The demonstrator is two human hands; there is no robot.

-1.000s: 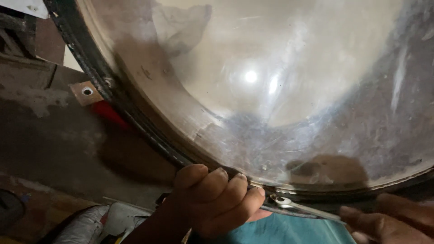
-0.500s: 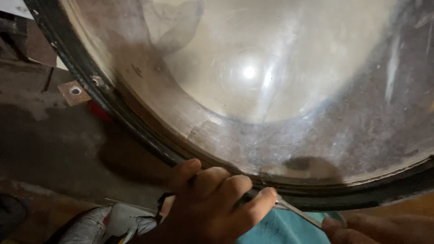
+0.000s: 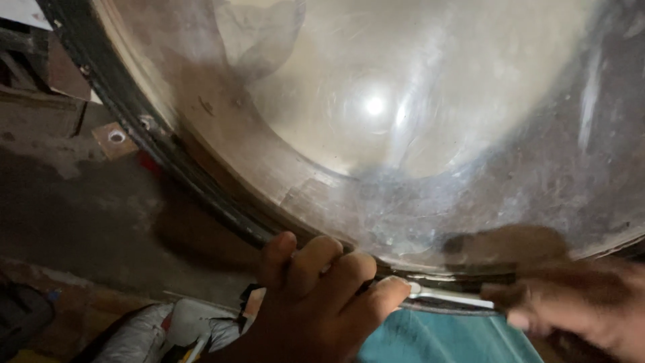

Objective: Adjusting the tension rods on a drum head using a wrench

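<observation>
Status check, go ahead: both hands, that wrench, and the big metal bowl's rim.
Left hand gripping the dark rim of the metal bowl. Right hand, blurred, on the slim metal wrench along the rim. Nothing between the hands.

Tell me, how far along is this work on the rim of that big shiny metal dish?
Done: nothing clearly finished shows; the black rim looks seated along the left edge of the big metal dish. In hand: the left hand grips the rim at the bottom, while the right hand holds a thin metal tool against it. Left: I cannot tell; the rest of the rim is out of view.
</observation>
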